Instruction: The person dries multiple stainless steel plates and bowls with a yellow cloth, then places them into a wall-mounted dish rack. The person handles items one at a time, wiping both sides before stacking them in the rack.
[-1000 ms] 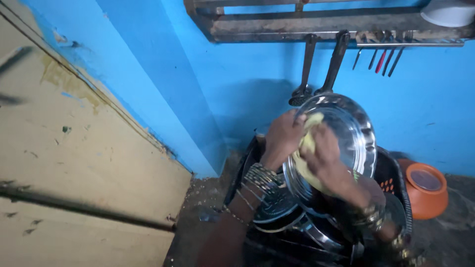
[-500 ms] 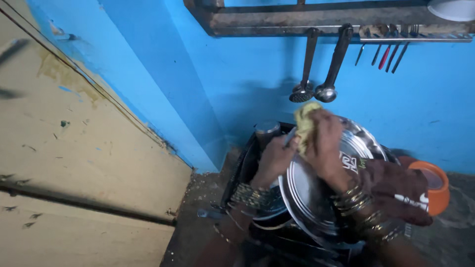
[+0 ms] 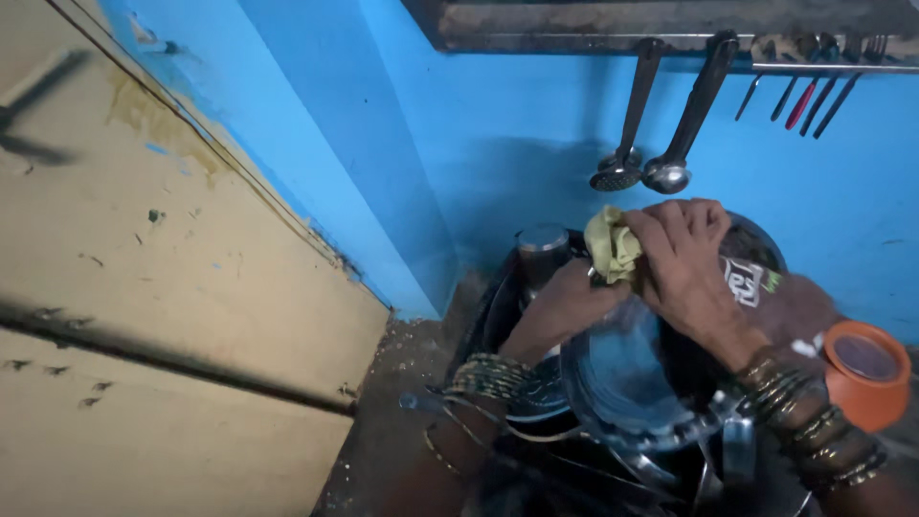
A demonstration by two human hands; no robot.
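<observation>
- Right hand (image 3: 684, 263) clenched on a yellow cloth (image 3: 611, 244), pressed at the plate's top edge
- Left hand (image 3: 565, 306) grasps the steel plate (image 3: 622, 378), held tilted over a black basket (image 3: 488, 316) of dishes
- Ladles (image 3: 641, 172) hang on the blue wall (image 3: 517, 124) above

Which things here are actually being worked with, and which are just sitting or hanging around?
In use:
- left hand, steadying the steel plate
- right hand, pressing the yellow cloth to the plate's top edge

Just about:
- two ladles hanging on the blue wall
- orange bowl
- steel tumbler
- other steel dishes in the black basket
</observation>
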